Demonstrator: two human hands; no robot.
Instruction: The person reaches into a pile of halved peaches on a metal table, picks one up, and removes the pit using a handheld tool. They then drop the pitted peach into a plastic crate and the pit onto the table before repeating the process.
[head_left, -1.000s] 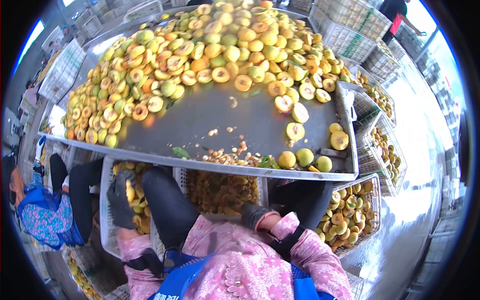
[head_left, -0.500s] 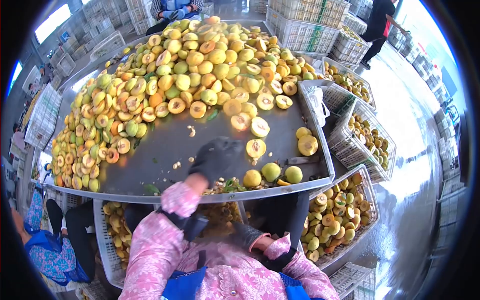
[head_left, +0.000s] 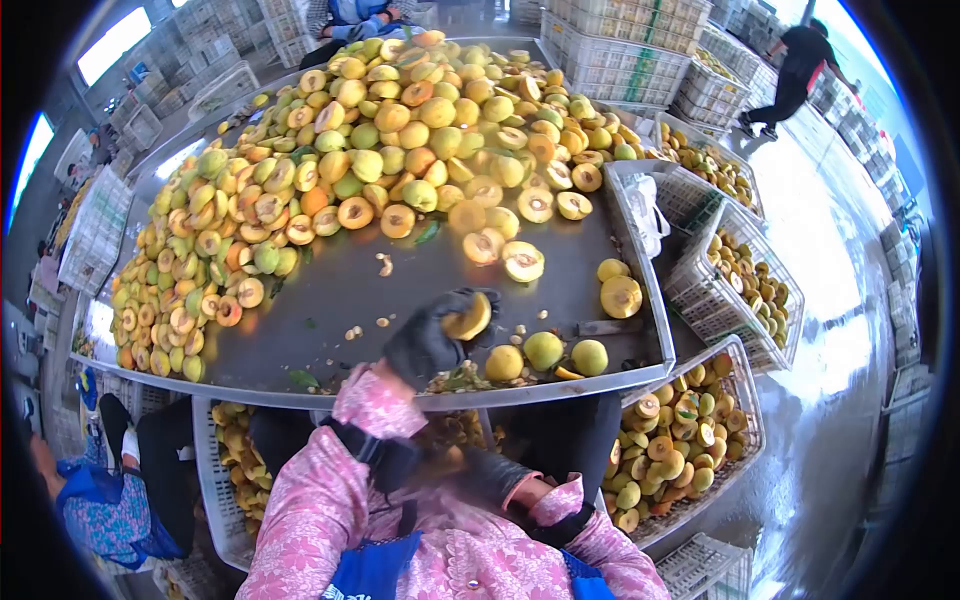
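Note:
My left hand [head_left: 425,340], in a black glove, is closed around a peach half [head_left: 468,318] just above the metal tray [head_left: 340,275]. My right hand [head_left: 482,478], also dark-gloved, is low in front of my body below the tray's front edge; its fingers are smeared by motion, and what they hold, if anything, is unclear. A large heap of yellow-green peaches [head_left: 400,130], many halved, covers the back and left of the tray. To the right of my left hand lie a whole peach [head_left: 543,351] and a few others. Loose pits and scraps lie near the front edge.
Crates of peach halves stand at the right [head_left: 680,440] and farther back [head_left: 745,280]. Another crate [head_left: 235,480] is below the tray at left. A co-worker [head_left: 125,500] sits at left, another [head_left: 355,15] at the far side. A person [head_left: 795,75] walks at the back right.
My left hand has closed on the cut peach half that lay on the tray and now holds it up. The walking person at the back right has shifted position.

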